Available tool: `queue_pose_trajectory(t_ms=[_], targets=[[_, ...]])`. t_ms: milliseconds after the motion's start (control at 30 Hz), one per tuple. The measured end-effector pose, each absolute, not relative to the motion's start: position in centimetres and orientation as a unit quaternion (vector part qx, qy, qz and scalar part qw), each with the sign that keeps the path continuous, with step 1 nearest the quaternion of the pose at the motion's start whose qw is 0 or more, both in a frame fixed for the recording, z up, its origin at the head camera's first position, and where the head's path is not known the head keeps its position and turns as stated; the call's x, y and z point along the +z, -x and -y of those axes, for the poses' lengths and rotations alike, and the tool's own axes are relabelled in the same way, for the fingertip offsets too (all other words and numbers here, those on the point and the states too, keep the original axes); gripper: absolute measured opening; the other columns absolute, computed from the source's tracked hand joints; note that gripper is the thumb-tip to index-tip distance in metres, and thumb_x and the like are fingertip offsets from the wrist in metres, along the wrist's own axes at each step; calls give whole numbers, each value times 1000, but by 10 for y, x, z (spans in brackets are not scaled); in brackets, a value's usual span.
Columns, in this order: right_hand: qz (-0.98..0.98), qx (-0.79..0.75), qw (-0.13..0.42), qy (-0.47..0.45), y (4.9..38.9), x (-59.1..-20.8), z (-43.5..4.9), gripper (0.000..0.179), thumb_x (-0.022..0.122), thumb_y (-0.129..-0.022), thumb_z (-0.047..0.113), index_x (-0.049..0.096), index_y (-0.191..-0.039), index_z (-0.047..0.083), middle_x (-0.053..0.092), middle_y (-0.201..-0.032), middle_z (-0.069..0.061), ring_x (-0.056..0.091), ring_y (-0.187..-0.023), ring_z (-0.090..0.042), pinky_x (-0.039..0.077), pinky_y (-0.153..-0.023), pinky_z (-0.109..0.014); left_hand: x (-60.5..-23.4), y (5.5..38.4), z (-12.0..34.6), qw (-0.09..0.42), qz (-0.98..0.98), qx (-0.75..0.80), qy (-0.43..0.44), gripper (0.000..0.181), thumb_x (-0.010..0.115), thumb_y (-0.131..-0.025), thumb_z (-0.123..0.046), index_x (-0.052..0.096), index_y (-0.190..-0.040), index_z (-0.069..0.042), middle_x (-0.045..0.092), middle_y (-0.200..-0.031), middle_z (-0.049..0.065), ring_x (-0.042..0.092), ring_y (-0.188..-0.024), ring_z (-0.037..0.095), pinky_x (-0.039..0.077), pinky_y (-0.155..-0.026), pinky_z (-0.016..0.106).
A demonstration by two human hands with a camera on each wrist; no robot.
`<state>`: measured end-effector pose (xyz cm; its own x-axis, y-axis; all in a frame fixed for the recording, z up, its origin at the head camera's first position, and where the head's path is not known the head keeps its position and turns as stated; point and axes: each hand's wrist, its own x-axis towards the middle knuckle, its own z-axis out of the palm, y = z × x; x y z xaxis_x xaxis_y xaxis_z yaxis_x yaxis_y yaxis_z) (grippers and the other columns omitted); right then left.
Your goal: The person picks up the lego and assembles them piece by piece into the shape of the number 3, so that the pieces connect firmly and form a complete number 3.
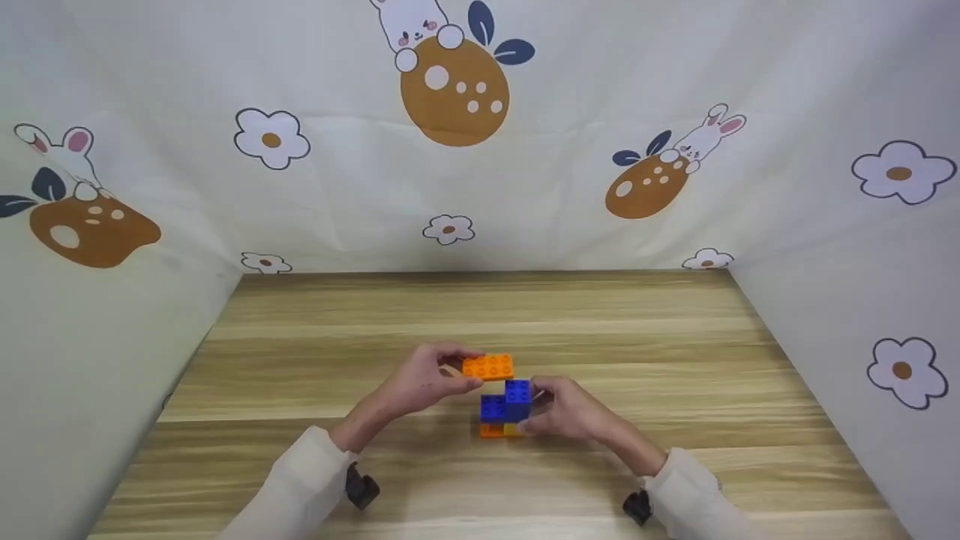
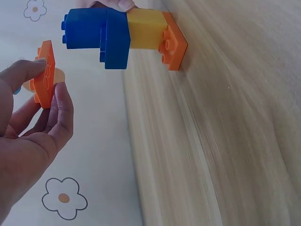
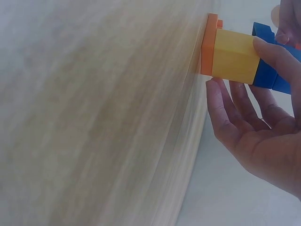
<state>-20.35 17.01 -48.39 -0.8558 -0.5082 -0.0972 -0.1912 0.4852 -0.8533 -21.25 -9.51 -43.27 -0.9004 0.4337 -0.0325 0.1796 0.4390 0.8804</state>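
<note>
My left hand (image 1: 422, 381) pinches a flat orange building brick (image 1: 487, 367) between thumb and fingers, in the air just above and behind a small brick tower. From the bottom up, the tower has a flat orange brick (image 2: 175, 46), a yellow block (image 3: 235, 55), a wider flat blue brick (image 2: 117, 40) and a blue block (image 1: 517, 391). It stands upright on the table. My right hand (image 1: 574, 411) grips the tower from the right, its thumb on the yellow block beside the blue ones. In the left wrist view the held brick stays apart from the tower's top studs.
The wood-grain table (image 1: 337, 307) lies beneath both hands. A pale cloth wall (image 1: 360, 202) with rabbits, flowers and orange fruit shapes rises at the back and both sides. Small black wrist devices (image 1: 363, 489) sit at both sleeves.
</note>
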Motion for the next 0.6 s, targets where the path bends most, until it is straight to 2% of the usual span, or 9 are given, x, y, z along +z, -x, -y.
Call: queue_pose_trajectory(t_ms=[233, 433, 600], targets=[[-841, -466, 175, 212, 204, -486, -169, 33, 85, -79, 16, 69, -107, 7, 72, -104, -8, 66, -99, -23, 56, -90, -38, -437, 207, 91, 146, -828, 509, -186, 39, 77, -88, -25, 70, -125, -13, 70, -112, 5, 62, -97, 19, 57, -76, 27], [-841, -468, 181, 202, 205, -485, -170, 34, 84, -80, 19, 69, -109, 10, 72, -108, -5, 65, -100, -21, 55, -93, -40, -440, 204, 86, 161, -821, 515, -187, 42, 79, -87, -26, 70, -126, -13, 71, -111, 6, 64, -95, 25, 58, -72, 30], [-839, -472, 186, 196, 203, -484, -171, 36, 84, -80, 18, 69, -111, 7, 72, -109, -8, 66, -100, -22, 56, -91, -39, -441, 202, 82, 159, -824, 512, -182, 44, 81, -85, -29, 71, -124, -13, 72, -107, 8, 65, -90, 22, 60, -74, 40]])
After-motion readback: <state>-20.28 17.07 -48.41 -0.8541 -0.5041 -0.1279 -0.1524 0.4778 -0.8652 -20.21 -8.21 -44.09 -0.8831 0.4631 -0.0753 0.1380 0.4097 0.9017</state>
